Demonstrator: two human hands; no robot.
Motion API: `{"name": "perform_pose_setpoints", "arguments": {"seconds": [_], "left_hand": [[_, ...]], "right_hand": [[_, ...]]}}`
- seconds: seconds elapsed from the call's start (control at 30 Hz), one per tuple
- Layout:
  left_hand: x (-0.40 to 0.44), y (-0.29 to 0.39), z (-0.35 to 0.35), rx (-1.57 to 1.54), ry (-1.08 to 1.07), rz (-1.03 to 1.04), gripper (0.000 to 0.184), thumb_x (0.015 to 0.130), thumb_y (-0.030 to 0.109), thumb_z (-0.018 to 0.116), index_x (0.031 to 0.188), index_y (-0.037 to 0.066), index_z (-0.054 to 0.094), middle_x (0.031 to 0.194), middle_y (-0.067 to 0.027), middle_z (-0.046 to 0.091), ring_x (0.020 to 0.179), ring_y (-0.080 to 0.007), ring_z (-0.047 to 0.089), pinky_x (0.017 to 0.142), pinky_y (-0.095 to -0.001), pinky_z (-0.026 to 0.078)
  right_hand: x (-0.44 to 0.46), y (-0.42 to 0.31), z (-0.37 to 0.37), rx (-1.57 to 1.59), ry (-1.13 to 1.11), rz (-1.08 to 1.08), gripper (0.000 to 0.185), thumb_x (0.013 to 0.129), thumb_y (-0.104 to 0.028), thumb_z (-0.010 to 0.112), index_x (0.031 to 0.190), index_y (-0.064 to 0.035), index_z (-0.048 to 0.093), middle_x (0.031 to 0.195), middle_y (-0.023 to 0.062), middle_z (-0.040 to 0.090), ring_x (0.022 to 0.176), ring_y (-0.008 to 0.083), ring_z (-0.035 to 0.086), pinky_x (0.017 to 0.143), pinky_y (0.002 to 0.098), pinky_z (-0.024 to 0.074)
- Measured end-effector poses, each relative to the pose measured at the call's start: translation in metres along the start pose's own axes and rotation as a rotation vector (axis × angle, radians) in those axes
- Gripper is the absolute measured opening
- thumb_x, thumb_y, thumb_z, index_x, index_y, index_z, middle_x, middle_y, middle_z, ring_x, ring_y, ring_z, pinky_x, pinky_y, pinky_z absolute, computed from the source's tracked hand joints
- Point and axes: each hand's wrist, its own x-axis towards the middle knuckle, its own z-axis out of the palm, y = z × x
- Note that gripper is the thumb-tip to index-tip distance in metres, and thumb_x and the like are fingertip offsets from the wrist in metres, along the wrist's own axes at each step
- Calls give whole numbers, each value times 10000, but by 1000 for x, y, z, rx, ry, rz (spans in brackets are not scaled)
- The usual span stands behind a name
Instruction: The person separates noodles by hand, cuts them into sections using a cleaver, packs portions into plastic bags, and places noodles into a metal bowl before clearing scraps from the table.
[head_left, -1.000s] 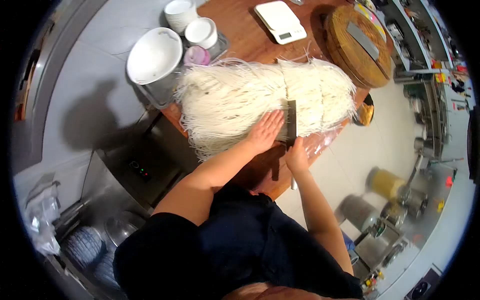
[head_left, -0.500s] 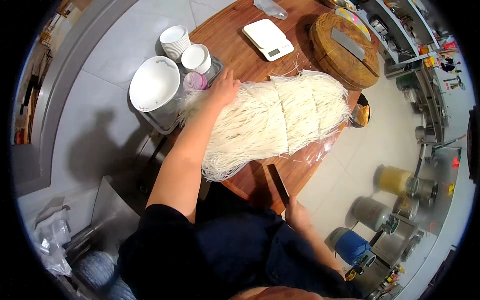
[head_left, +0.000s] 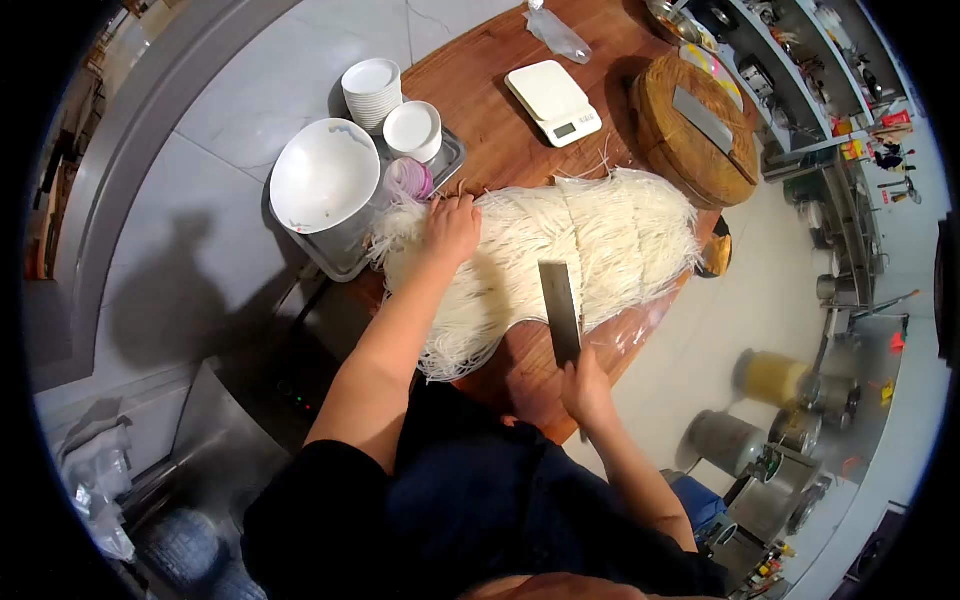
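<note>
A long pile of white noodles [head_left: 520, 245] lies across the wooden table [head_left: 460, 60], with cut lines across its right part. My left hand [head_left: 453, 228] rests on the left end of the pile, near its far edge; the fingers are curled at the noodles, and what they hold is hidden. In my right hand [head_left: 588, 390] is a cleaver [head_left: 562, 310], its wide blade pointing away from me over the near edge of the noodles. Some plastic film [head_left: 640, 330] shows beneath the pile's right end.
Left of the noodles, a metal tray [head_left: 343, 262] carries a large white bowl [head_left: 325, 178], stacked small bowls [head_left: 371, 92] and a pink-purple roll [head_left: 407, 180]. Behind are a white scale [head_left: 553, 102] and a round chopping block [head_left: 680, 150] with another cleaver [head_left: 703, 118] on it.
Since one second ago, my left hand has moved from beside the blade to the pile's far left. The cleaver came back off the noodles, then forward again over their near edge.
</note>
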Motion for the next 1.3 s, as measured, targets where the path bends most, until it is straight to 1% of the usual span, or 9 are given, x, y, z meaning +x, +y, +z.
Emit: {"name": "perform_pose_setpoints", "arguments": {"seconds": [0.13,0.27,0.47,0.77,0.87,1.0,1.13,1.27,1.3], "left_hand": [[-4,-6,15,55,198,76,467,916,305,447,1269,2,488,1166,-160,572,1113,-277,518,1065,-437,275],[-3,-6,17,131,132,61,524,889,362,486,1270,2,492,1155,-145,578,1127,-258,506,1069,-420,274],[-2,-16,30,155,237,140,488,871,400,505,1167,17,569,1013,-106,594,1023,-254,530,1047,-420,295],[2,-22,43,223,387,195,223,730,138,520,832,10,671,899,-65,590,937,-232,537,1028,-425,332],[8,-25,54,199,386,177,179,715,121,521,730,25,671,875,-59,577,926,-227,539,1027,-430,338],[9,-22,42,174,330,177,160,701,122,525,695,50,668,843,-58,558,915,-227,535,1013,-428,354],[10,-24,37,185,387,262,132,675,123,540,669,64,659,840,-65,542,914,-232,529,997,-415,372],[12,-23,30,162,318,269,101,661,115,552,642,69,639,835,-70,525,916,-231,525,984,-394,387],[12,-21,25,162,277,250,94,660,113,554,634,69,633,834,-71,521,916,-231,524,981,-390,391]], "right_hand": [[83,-45,25,42,145,-177,329,843,-24,484,1143,49,369,827,338,571,782,513,554,670,540,442],[127,-68,39,-52,166,-249,367,822,-10,480,1152,63,337,784,335,574,743,506,565,659,550,447],[127,-93,40,-173,-23,-115,308,797,10,442,1088,31,343,849,310,582,816,478,579,721,516,467],[149,-105,42,-263,-185,-100,291,786,25,478,1031,59,325,817,321,580,809,466,593,710,500,482],[157,-108,37,-226,-220,-71,294,777,40,479,1026,59,324,834,338,576,822,476,588,718,503,477],[164,-113,33,-205,-254,-24,300,764,60,469,1026,61,321,837,357,566,842,492,575,737,505,469],[173,-119,36,-197,-262,-14,293,764,72,447,1028,63,320,828,367,556,858,499,566,754,512,458],[184,-108,41,-194,-249,-74,245,801,38,406,1026,72,316,720,359,552,748,512,570,642,549,451],[184,-112,41,-195,-270,-23,247,801,39,405,1030,70,320,759,365,551,786,512,566,679,542,449]]}}
